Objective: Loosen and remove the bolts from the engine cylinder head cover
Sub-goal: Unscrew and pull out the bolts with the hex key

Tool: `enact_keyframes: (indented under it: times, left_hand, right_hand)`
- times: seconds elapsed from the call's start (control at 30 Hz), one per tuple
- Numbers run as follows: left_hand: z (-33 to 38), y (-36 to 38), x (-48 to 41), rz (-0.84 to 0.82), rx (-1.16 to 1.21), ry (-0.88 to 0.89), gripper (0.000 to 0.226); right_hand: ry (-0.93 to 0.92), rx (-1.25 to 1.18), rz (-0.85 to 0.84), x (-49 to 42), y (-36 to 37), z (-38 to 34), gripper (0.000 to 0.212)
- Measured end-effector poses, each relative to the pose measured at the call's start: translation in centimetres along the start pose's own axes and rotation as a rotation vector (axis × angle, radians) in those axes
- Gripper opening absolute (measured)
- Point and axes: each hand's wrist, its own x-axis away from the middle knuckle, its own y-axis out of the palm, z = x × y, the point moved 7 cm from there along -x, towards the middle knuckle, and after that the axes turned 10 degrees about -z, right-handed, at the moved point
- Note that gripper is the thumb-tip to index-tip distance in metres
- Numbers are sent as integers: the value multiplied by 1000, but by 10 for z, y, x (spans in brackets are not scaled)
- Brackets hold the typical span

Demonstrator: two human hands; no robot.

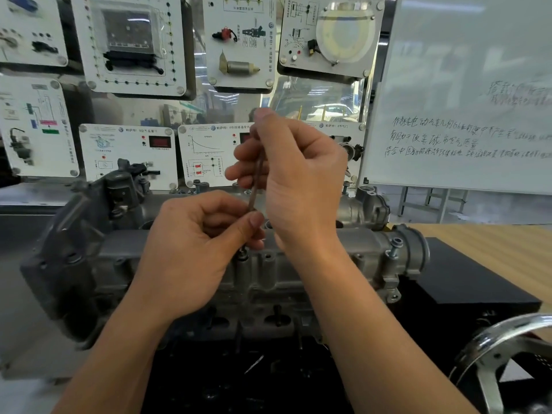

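Note:
The grey metal cylinder head cover lies across the middle of the head view. A thin dark tool shaft stands nearly upright over a bolt on the cover's near edge. My right hand grips the upper part of the shaft, thumb on top. My left hand pinches the shaft's lower end just above the bolt. A raised bolt stands up from the cover at the right end. More bolts stick up along the far edge.
White training panels with wiring diagrams hang behind the engine. A whiteboard with handwriting stands at the right. A black block on a wooden tabletop sits right of the cover. A chrome handwheel is at the lower right.

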Motion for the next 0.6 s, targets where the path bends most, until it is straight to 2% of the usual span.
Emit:
enact_keyframes:
  times: [0.17,0.27,0.37,0.47,0.6]
  left_hand:
    - [4,2,0,11,11,-2,23]
    - [5,0,1,9,27,-1,34]
    - [3,0,1,-15,2,-6,33]
    - [3,0,2,5,2,-13,33]
    - [2,-2,0,12,-13,-21,29]
  right_hand:
    - [-76,63,63,4,0,-3,42]
    - [50,-145,3,1,6,8,46]
    - [186,-320,-72,-1,11,16,42]
    - [282,-381,-107,-3,11,21,39]
    - [309,-338,-126,-2,11,24,40]
